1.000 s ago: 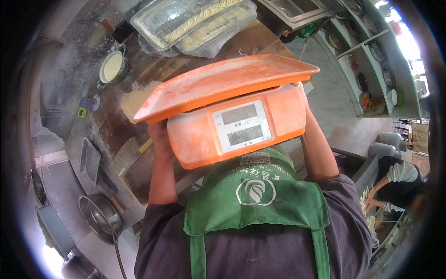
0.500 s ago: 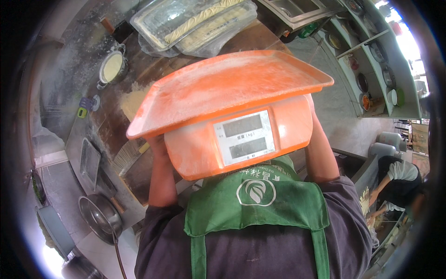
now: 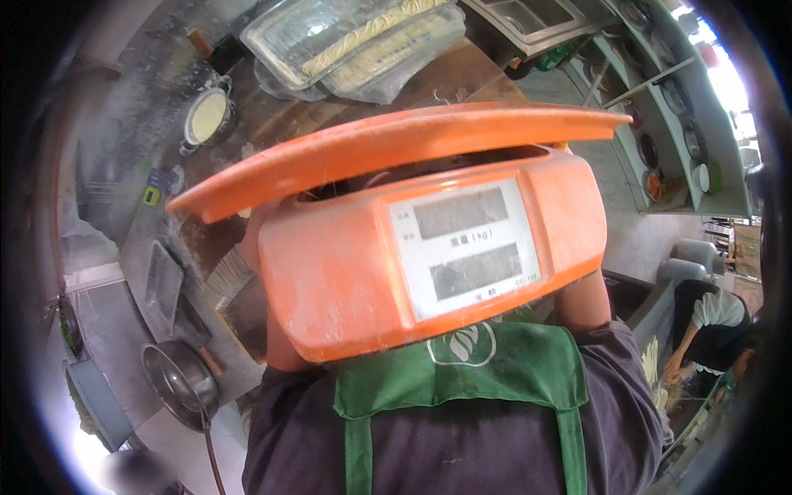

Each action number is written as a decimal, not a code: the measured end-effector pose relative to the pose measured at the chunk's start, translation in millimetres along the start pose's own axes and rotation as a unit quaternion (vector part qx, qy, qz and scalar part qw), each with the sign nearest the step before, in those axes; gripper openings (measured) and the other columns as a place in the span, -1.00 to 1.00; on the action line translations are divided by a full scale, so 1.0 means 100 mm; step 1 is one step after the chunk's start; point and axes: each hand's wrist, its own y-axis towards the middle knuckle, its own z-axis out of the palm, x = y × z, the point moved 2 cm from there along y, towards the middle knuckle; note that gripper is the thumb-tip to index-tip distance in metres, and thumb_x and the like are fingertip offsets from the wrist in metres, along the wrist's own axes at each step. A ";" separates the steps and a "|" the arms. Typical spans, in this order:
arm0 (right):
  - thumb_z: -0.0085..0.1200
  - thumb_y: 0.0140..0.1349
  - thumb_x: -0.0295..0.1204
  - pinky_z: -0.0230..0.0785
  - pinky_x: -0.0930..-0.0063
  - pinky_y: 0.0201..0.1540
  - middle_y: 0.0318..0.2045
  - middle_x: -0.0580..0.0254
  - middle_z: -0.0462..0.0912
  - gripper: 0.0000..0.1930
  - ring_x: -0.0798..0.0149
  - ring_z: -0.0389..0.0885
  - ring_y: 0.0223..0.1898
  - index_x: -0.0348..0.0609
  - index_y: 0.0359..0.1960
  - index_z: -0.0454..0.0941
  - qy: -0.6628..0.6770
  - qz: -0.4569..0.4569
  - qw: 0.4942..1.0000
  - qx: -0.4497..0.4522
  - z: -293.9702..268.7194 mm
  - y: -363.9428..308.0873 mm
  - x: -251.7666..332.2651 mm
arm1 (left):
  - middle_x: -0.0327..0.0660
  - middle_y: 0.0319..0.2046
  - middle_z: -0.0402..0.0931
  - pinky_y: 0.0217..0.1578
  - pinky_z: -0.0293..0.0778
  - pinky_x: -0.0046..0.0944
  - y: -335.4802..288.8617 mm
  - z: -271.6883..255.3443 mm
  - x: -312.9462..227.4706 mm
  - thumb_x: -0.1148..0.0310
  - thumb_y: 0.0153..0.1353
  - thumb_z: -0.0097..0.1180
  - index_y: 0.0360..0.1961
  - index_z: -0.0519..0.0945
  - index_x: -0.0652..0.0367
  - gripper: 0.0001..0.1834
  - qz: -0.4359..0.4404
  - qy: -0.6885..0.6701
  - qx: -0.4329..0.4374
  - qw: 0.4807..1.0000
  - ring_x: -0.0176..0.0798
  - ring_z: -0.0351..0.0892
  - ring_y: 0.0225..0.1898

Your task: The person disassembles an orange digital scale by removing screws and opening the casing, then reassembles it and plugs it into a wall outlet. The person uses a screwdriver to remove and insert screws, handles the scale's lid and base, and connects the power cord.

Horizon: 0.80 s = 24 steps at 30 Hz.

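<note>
An orange digital weighing scale (image 3: 338, 272) is lifted high in front of me, a white panel with two grey displays facing me. Its flour-dusted orange tray (image 3: 412, 148) is seen nearly edge-on, tilted above the body with a dark gap between. My left hand (image 3: 252, 239) grips the scale's left side, mostly hidden behind it. At the far right corner, under the tray, a bit of my right hand (image 3: 563, 147) shows; the rest is behind the scale. Both forearms come up behind the scale's lower edge.
Lidded clear trays of twisted dough (image 3: 355, 49) stand on the floury wooden table (image 3: 462, 70). A pot of pale stuff (image 3: 208, 115), a metal tray (image 3: 164, 285) and a steel basin (image 3: 177, 384) lie left. Shelves (image 3: 660, 107) and a co-worker (image 3: 711, 326) are right.
The scale has come up closer to me and tipped, so its tray top no longer shows and a gap beneath the tray does. Both hands keep hold of it.
</note>
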 end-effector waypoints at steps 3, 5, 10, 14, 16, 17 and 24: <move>0.18 0.33 -0.53 0.60 0.46 -0.08 -0.14 0.24 0.68 -0.79 0.36 0.68 -0.18 -0.23 -0.02 0.61 -0.106 -0.076 0.991 0.000 -0.04 -0.04 0.03 | -0.04 0.10 0.57 0.09 0.59 -0.11 -0.03 -0.02 -0.05 0.12 0.48 0.02 0.25 0.48 0.27 -0.50 -0.006 0.002 0.005 1.000 -0.11 0.62 0.06; 0.20 0.31 -0.53 0.59 0.47 -0.08 -0.14 0.25 0.68 -0.78 0.37 0.68 -0.18 -0.24 -0.02 0.61 -0.159 -0.118 0.980 -0.004 -0.10 -0.05 0.02 | -0.04 0.11 0.56 0.09 0.59 -0.11 -0.07 -0.01 -0.08 0.11 0.48 0.02 0.26 0.48 0.27 -0.50 -0.011 0.010 0.010 1.000 -0.11 0.61 0.06; 0.24 0.28 -0.55 0.56 0.48 -0.09 -0.14 0.25 0.68 -0.75 0.39 0.66 -0.18 -0.26 -0.01 0.60 -0.241 -0.190 0.952 -0.004 -0.15 0.00 -0.05 | -0.05 0.12 0.56 0.10 0.59 -0.11 -0.11 0.11 -0.09 0.09 0.48 0.00 0.26 0.47 0.26 -0.49 -0.020 0.014 0.037 0.999 -0.11 0.61 0.08; 0.27 0.26 -0.56 0.55 0.49 -0.10 -0.14 0.25 0.68 -0.72 0.41 0.66 -0.18 -0.28 0.00 0.60 -0.267 -0.224 0.937 0.004 -0.01 0.03 -0.10 | -0.06 0.13 0.55 0.10 0.59 -0.10 0.06 0.32 -0.01 0.08 0.49 -0.01 0.27 0.46 0.25 -0.48 -0.025 -0.012 0.065 0.998 -0.12 0.60 0.09; 0.31 0.22 -0.59 0.53 0.50 -0.09 -0.15 0.27 0.69 -0.70 0.44 0.65 -0.18 -0.29 -0.01 0.60 -0.278 -0.230 0.933 0.006 0.08 -0.01 -0.11 | -0.06 0.14 0.55 0.10 0.59 -0.10 0.28 0.45 0.11 0.07 0.49 -0.01 0.28 0.46 0.24 -0.47 -0.044 -0.068 0.078 0.994 -0.12 0.60 0.09; 0.35 0.19 -0.61 0.52 0.51 -0.09 -0.16 0.28 0.69 -0.68 0.45 0.64 -0.18 -0.30 -0.02 0.60 -0.282 -0.242 0.928 0.020 0.13 -0.04 -0.11 | -0.06 0.14 0.55 0.10 0.59 -0.10 0.38 0.49 0.16 0.07 0.49 -0.02 0.28 0.46 0.24 -0.47 -0.053 -0.092 0.084 0.991 -0.12 0.60 0.09; 0.38 0.18 -0.58 0.56 0.45 -0.09 -0.15 0.26 0.71 -0.61 0.42 0.66 -0.17 -0.34 0.04 0.58 -0.239 -0.251 0.937 -0.040 0.32 -0.18 -0.11 | -0.08 0.16 0.53 0.11 0.58 -0.10 0.63 0.64 0.33 0.04 0.50 -0.04 0.29 0.44 0.23 -0.46 -0.117 -0.271 0.105 0.950 -0.12 0.58 0.11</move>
